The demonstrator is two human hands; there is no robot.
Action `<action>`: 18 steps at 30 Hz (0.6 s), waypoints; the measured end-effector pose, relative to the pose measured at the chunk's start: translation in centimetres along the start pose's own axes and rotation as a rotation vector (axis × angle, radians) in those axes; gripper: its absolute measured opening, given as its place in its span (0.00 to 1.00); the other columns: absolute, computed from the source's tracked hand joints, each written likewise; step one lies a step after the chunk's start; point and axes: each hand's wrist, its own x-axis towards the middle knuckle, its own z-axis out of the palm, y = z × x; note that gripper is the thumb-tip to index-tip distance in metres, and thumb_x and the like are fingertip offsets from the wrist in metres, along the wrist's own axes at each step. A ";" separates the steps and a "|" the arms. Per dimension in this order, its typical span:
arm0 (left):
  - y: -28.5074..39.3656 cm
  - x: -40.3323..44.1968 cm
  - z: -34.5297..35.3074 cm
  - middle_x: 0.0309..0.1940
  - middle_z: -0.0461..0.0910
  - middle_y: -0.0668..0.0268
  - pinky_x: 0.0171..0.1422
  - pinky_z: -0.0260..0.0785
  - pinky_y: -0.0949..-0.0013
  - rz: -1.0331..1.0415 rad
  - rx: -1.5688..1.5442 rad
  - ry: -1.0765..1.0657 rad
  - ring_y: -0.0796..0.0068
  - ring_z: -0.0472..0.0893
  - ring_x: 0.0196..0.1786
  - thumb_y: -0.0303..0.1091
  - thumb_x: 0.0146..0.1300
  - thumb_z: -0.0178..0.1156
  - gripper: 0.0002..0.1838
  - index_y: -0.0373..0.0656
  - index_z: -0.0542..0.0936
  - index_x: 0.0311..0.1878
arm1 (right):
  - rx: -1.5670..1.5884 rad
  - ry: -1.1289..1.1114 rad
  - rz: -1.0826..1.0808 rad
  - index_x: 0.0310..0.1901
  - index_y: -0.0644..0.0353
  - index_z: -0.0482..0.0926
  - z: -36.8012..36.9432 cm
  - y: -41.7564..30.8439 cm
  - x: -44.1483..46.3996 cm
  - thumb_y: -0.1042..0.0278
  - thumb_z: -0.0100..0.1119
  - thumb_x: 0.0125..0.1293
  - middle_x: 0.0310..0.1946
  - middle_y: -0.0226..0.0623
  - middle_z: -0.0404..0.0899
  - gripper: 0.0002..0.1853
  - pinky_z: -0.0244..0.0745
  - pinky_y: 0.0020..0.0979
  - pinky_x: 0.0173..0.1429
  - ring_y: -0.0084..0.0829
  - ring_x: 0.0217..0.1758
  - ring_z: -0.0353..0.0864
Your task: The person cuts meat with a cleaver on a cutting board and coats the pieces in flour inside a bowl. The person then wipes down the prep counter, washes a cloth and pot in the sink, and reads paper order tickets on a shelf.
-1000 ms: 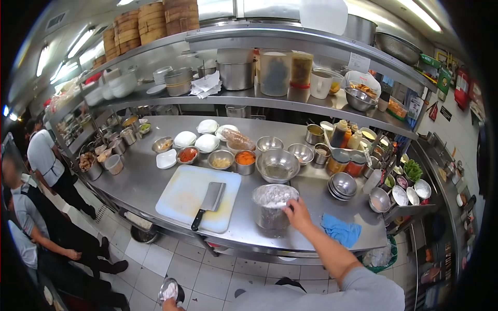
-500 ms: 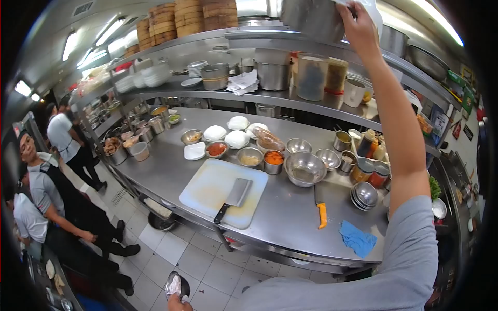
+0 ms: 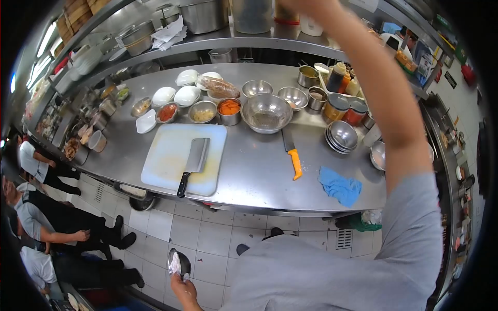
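My left hand (image 3: 183, 291) grips a small metal bowl (image 3: 184, 263) with something pale inside, low over the tiled floor. Raised across the right side, my right arm reaches up to the top edge, where my right hand (image 3: 310, 6) is cut off and its fingers are hidden. A clear container with dark contents (image 3: 252, 15) stands on the shelf near that hand. On the steel table in front of me, a cleaver (image 3: 197, 155) with a black handle lies on a white cutting board (image 3: 161, 158). An orange-handled knife (image 3: 294, 158) lies to the right of it.
A large metal bowl (image 3: 266, 115) stands among smaller ingredient bowls and white dishes (image 3: 187, 96). Stacked bowls (image 3: 342, 136) and a blue cloth (image 3: 340, 185) are on the right. A metal shelf (image 3: 202, 43) spans the back. Co-workers (image 3: 62, 223) stand at the left.
The view has tilted down and turned. My right hand, earlier at a metal pot by the upper shelf, is now mostly past the top edge, and the pot is out of view. The left still holds its bowl.
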 end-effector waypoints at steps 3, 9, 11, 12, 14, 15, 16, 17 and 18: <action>0.7 1.1 0.2 0.44 0.81 0.43 0.59 0.73 0.49 0.104 0.160 -0.078 0.34 0.80 0.51 0.16 0.50 0.59 0.20 0.30 0.79 0.50 | -0.039 -0.310 -0.372 0.56 0.50 0.87 0.2 -4.5 -20.2 0.68 0.68 0.66 0.53 0.36 0.89 0.16 0.85 0.42 0.56 0.40 0.53 0.89; 1.7 2.3 0.1 0.53 0.80 0.41 0.65 0.72 0.45 0.121 0.298 -0.066 0.34 0.79 0.57 0.16 0.50 0.62 0.26 0.33 0.79 0.57 | 0.006 -0.929 0.595 0.66 0.49 0.86 -5.8 -13.3 -61.8 0.52 0.72 0.65 0.80 0.49 0.69 0.27 0.59 0.62 0.81 0.63 0.78 0.67; 4.2 2.6 0.1 0.54 0.81 0.42 0.67 0.72 0.46 0.104 0.316 -0.084 0.34 0.79 0.59 0.16 0.51 0.62 0.25 0.34 0.80 0.56 | 0.043 -0.874 0.718 0.66 0.48 0.86 -4.8 -14.8 -68.4 0.53 0.71 0.66 0.79 0.50 0.69 0.26 0.61 0.61 0.80 0.63 0.78 0.68; 5.4 2.9 0.5 0.54 0.81 0.42 0.67 0.72 0.46 0.100 0.325 -0.093 0.34 0.79 0.59 0.16 0.51 0.62 0.25 0.34 0.80 0.56 | -0.032 -0.846 0.843 0.67 0.47 0.85 -3.3 -14.8 -69.4 0.53 0.70 0.68 0.78 0.48 0.70 0.26 0.62 0.60 0.79 0.62 0.77 0.69; 7.3 3.2 1.2 0.51 0.82 0.43 0.65 0.72 0.47 0.130 0.361 -0.099 0.34 0.80 0.58 0.17 0.54 0.58 0.23 0.33 0.81 0.56 | -0.164 -0.796 1.014 0.68 0.47 0.84 0.5 -14.3 -69.0 0.55 0.68 0.70 0.77 0.47 0.73 0.26 0.65 0.56 0.78 0.60 0.75 0.71; 7.6 3.4 1.8 0.52 0.82 0.42 0.65 0.73 0.47 0.110 0.379 -0.113 0.34 0.80 0.58 0.17 0.54 0.59 0.22 0.33 0.81 0.55 | -0.219 -0.777 1.056 0.68 0.48 0.84 3.3 -13.3 -67.3 0.56 0.67 0.70 0.76 0.47 0.74 0.25 0.67 0.54 0.77 0.59 0.74 0.72; 7.9 3.7 2.5 0.52 0.82 0.42 0.65 0.73 0.47 0.097 0.386 -0.112 0.34 0.80 0.58 0.17 0.54 0.59 0.22 0.33 0.81 0.55 | -0.216 -0.719 1.002 0.68 0.49 0.84 6.6 -12.0 -66.1 0.56 0.67 0.71 0.75 0.47 0.75 0.25 0.67 0.54 0.77 0.59 0.73 0.73; 8.1 4.0 2.9 0.52 0.83 0.42 0.66 0.73 0.46 0.125 0.400 -0.148 0.34 0.80 0.58 0.17 0.51 0.61 0.23 0.33 0.82 0.54 | -0.204 -0.661 0.944 0.68 0.50 0.84 8.9 -11.2 -65.6 0.57 0.66 0.71 0.74 0.47 0.76 0.25 0.68 0.54 0.77 0.58 0.73 0.73; 8.2 3.9 3.3 0.53 0.83 0.42 0.66 0.73 0.46 0.144 0.414 -0.177 0.35 0.80 0.58 0.18 0.49 0.62 0.24 0.34 0.83 0.53 | -0.175 -0.668 0.924 0.68 0.50 0.84 9.7 -11.0 -65.5 0.57 0.66 0.71 0.74 0.47 0.76 0.25 0.68 0.54 0.77 0.58 0.73 0.73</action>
